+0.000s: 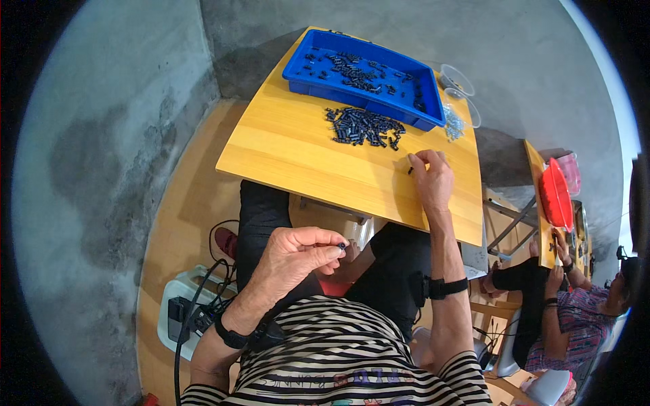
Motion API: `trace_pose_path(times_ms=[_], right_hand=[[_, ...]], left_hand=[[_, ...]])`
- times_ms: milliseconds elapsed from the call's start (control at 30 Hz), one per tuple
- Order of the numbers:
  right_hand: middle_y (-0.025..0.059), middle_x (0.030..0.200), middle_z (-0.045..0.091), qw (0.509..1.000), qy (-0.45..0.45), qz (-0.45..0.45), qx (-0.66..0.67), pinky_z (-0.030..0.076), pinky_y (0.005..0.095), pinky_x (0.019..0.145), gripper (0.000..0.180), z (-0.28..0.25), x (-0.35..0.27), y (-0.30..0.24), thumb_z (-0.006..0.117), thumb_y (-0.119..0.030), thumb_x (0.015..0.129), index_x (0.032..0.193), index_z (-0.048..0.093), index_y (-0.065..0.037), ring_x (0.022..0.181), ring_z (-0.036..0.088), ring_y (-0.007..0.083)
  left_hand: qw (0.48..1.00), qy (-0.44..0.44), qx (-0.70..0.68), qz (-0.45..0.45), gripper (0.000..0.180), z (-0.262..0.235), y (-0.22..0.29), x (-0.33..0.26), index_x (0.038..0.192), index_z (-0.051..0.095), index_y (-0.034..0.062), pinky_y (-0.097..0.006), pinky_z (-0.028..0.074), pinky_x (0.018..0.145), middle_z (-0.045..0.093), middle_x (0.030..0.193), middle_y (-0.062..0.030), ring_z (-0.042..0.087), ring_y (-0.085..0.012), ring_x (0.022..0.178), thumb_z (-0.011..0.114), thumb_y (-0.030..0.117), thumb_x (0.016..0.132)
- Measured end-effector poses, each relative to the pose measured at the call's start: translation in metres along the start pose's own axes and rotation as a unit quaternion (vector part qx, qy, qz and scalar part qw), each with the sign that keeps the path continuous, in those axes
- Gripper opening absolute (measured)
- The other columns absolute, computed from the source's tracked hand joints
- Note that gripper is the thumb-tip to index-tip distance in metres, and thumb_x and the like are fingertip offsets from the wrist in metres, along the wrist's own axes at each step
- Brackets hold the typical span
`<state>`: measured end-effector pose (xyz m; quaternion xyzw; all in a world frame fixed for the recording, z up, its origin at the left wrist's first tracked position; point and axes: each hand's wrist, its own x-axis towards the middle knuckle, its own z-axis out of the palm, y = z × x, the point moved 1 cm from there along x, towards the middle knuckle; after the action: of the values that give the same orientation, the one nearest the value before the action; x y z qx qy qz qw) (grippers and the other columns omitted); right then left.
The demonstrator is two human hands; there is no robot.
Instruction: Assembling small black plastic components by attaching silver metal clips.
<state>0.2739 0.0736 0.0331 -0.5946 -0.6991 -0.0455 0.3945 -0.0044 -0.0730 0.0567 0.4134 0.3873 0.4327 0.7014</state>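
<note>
My left hand (291, 256) is raised over my lap, thumb and fingertips pinching a small black cylindrical part (342, 245). Over the right side of the yellow table (291, 145), my right hand (433, 179) has its fingers curled together. A small black piece (410, 170) shows at those fingertips, too small to tell its exact kind. Left of and beyond that hand, a pile of small black cylindrical parts (365, 126) lies loose on the tabletop. Behind the pile stands a shallow blue tray (372, 103) with more black parts scattered inside.
Two clear round containers (457, 80) stand at the table's far right, beside a clear bag of small pale pieces (453, 124). To my left is a pale green stool (172, 321) with black devices and cables. A co-worker (575, 325) sits at another table with a red basin (556, 196).
</note>
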Motion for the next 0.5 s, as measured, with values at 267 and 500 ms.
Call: trace_pose_path(times_ms=[267, 500], right_hand=[[0.014, 0.083, 0.063, 0.985, -0.092, 0.028, -0.141, 0.049, 0.0443, 0.067, 0.019, 0.022, 0.014, 0.003, 0.067, -0.024, 0.08, 0.079, 0.064, -0.005, 0.075, 0.062, 0.0341], [0.0116, 0.077, 0.064, 0.999, -0.036, -0.023, -0.025, 0.047, 0.0395, 0.057, 0.014, 0.007, 0.008, -0.013, 0.065, -0.019, 0.082, 0.082, 0.062, -0.005, 0.063, 0.06, 0.0279]], left_hand=[[1.0, 0.0, 0.021, -0.008, 0.017, -0.003, 0.002, -0.003, 0.101, 0.067, -0.0037, -0.023, 0.054, 0.064, 0.068, 0.086, -0.0104, 0.064, -0.0115, 0.07, 0.065, 0.004, 0.086], [1.0, 0.006, 0.004, 0.019, 0.018, -0.007, 0.002, -0.004, 0.103, 0.067, -0.0017, -0.02, 0.053, 0.064, 0.069, 0.082, -0.0067, 0.062, -0.0067, 0.068, 0.065, 0.007, 0.087]])
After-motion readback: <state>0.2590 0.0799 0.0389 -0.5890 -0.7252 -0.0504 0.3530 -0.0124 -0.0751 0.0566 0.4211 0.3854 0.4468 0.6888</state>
